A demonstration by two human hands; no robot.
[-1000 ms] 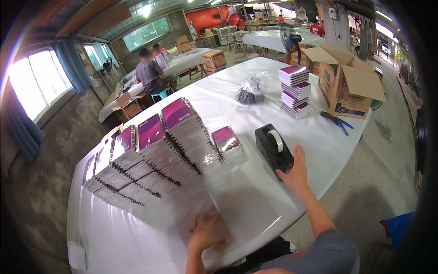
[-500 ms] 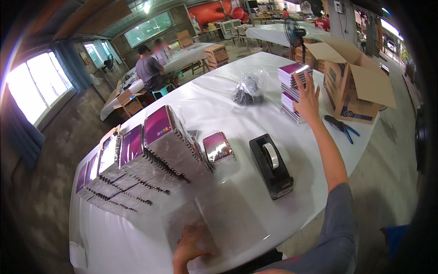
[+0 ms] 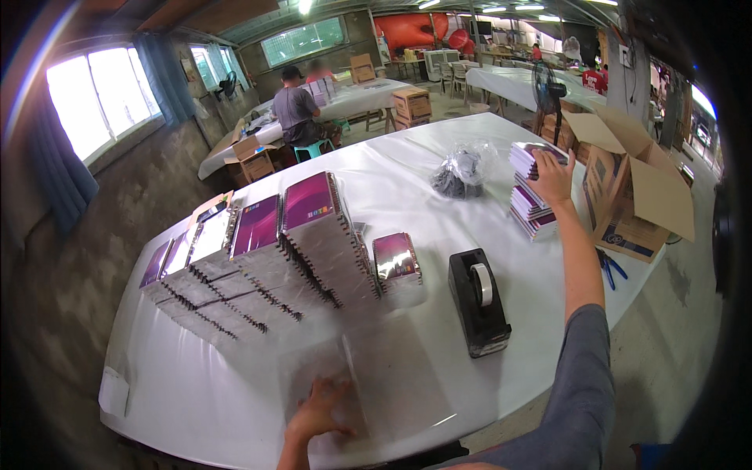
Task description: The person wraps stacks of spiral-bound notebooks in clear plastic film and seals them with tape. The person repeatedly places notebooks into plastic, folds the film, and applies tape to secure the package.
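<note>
My right hand [image 3: 553, 180] reaches to the far right, where its fingers and thumb are closed on the top of a stack of purple-covered notebooks [image 3: 534, 210]. The stack is uneven, with page edges showing. My left hand [image 3: 323, 409] lies near the front table edge, fingers spread on what looks like a clear plastic sheet or bag [image 3: 395, 368]. It grips nothing. Left of centre stand tall rows of spiral-bound purple notebooks [image 3: 309, 205], with a shorter pile [image 3: 395, 257] beside them. A black tape dispenser [image 3: 479, 305] with a white roll sits between my arms.
An open cardboard box [image 3: 623, 196] stands right of the stack, with blue-handled pliers [image 3: 609, 268] below it. A clear plastic bag with dark contents [image 3: 462, 172] lies at the table's far side. Behind are a black fan [image 3: 546, 90] and a seated person [image 3: 294, 110].
My view has shifted, so the scene sits further right. My right hand's fingers, stretched along the notebook stack before, are now bent over its top. My left hand stays on the plastic.
</note>
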